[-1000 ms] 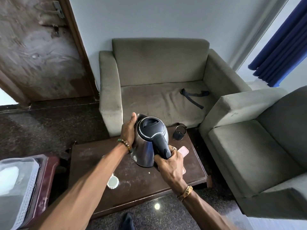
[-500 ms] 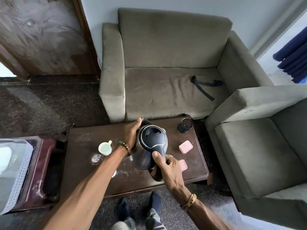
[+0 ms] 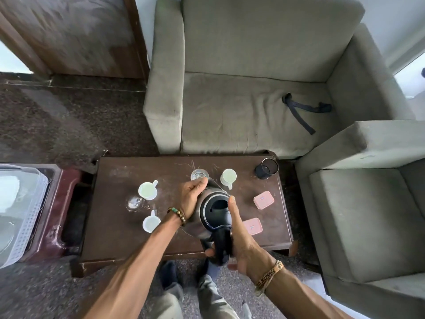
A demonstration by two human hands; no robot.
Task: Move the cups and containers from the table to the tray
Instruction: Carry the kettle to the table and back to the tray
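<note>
A steel kettle (image 3: 212,209) with a black lid hangs over the dark wooden table (image 3: 115,240). My right hand (image 3: 239,245) grips its black handle, thumb lying along the lid. My left hand (image 3: 192,196) cups the kettle's left side. On the table stand three white cups (image 3: 147,191) (image 3: 150,223) (image 3: 228,177), two clear glasses (image 3: 199,174) (image 3: 135,202), two pink square containers (image 3: 263,200) (image 3: 253,226) and a black cup (image 3: 266,168). The white perforated tray (image 3: 20,217) lies at the far left on a maroon stand.
Grey sofa (image 3: 253,88) behind the table, with a black strap (image 3: 303,111) on its seat. A grey armchair (image 3: 368,203) crowds the table's right end. The maroon stand (image 3: 59,215) abuts the left end. My feet are below the near edge.
The view has tilted down from the sofa to the tabletop. The kettle, still held in both hands, has come lower over the table, and more cups have come into view.
</note>
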